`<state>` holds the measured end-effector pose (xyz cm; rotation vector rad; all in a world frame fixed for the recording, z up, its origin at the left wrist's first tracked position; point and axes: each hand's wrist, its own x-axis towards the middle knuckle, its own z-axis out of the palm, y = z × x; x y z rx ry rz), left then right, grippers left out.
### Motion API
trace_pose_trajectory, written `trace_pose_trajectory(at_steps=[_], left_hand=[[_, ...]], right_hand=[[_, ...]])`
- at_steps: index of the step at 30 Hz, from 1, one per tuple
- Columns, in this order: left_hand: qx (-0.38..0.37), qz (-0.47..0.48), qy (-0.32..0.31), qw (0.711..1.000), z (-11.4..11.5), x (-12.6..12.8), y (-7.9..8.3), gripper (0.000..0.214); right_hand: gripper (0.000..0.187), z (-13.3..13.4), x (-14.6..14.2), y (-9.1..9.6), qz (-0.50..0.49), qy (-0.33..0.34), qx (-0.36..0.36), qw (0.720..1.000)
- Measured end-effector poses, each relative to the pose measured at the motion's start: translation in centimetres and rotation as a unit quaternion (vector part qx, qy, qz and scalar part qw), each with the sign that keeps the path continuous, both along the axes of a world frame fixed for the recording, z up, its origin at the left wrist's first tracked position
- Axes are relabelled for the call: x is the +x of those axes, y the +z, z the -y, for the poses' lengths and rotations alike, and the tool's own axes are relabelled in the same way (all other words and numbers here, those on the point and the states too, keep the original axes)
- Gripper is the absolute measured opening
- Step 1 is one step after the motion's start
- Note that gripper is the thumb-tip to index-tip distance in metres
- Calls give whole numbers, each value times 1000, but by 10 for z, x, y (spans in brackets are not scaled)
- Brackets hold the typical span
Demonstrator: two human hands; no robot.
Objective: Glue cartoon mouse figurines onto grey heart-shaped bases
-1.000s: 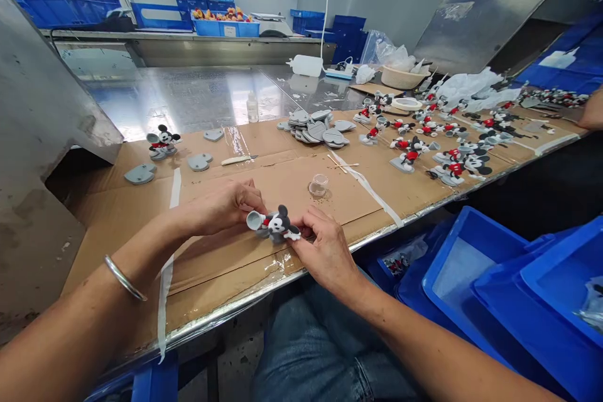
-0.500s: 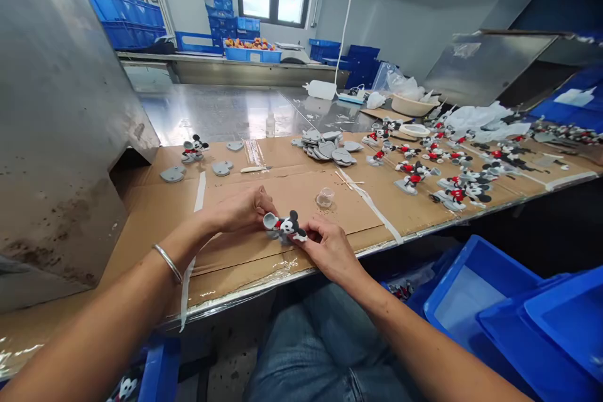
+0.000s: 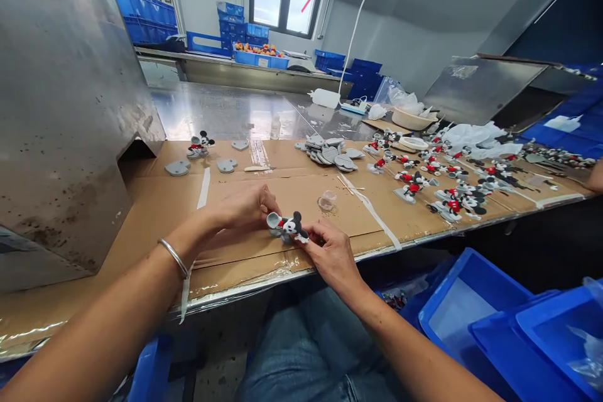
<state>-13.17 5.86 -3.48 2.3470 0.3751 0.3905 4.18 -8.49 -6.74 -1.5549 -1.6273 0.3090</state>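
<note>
Both my hands hold one small mouse figurine (image 3: 288, 227) with black ears, a red body and a grey base, just above the cardboard sheet (image 3: 282, 201) on the bench. My left hand (image 3: 242, 208) pinches its left side, fingers curled. My right hand (image 3: 330, 249) grips its right side, fingers closed round it. A metal bangle (image 3: 172, 257) sits on my left wrist.
A small clear cup (image 3: 326, 201) stands just beyond the figurine. A pile of grey bases (image 3: 330, 151) and several finished figurines (image 3: 443, 191) lie to the right. One figurine (image 3: 200, 144) and loose bases sit far left, beside a steel panel (image 3: 61, 107). Blue bins (image 3: 475, 320) stand lower right.
My hands keep the same grip on the figurine. My head has tilted up and shifted slightly, so the bench appears lower and farther away.
</note>
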Motion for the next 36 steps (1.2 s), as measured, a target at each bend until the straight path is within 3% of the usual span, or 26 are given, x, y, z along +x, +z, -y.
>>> trace_pose_trajectory(at_steps=[9,20,26,36], left_hand=[[-23,-9,-10,1000,1,0,4,26],[-26,-19,48,998,9,-6,-10,33],[10,-22,13,1000,8,-5,-3,28],[84,-26,-53,995,-2,0,5,18]], right_hand=[[13,-8,2,6,3,-3,-37,999],[13,-17,10,10,-14,24,-68,997],[14,-10,3,6,0,-14,-48,999],[22,-15,2,8,8,-10,-65,998]])
